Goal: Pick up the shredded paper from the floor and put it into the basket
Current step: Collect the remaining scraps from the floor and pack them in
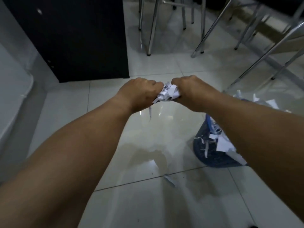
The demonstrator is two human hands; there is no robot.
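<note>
Left hand [139, 92]: forearm extended forward from the lower left, wrist bent, back of the hand up, fingers curled inward and closed on the shredded paper [167, 92].

Right hand [189, 91]: forearm extended forward from the lower right, back of the hand up, fingers curled inward and closed on the same wad from the opposite side. Knuckles of the two hands face each other, nearly touching.

Shredded paper: white crumpled wad, pressed between both fists and showing in the gap between them; held in the air above the floor [164, 137]. One thin strip hangs down from the wad on the left-hand side.

Basket [212, 155]: blue, perforated wall, standing on the floor to the right of the wad and lower in view, largely hidden behind the right forearm. White paper pieces lie inside it and hang over its rim.

Loose scrap [169, 179]: one white piece on the floor, left of the basket, nearer the camera than the wad.

Floor: glossy pale tiles.

Cabinet [79, 38]: dark, beyond the wad, far left of the basket.

Chair legs [153, 30]: chromed, beyond the basket.
</note>
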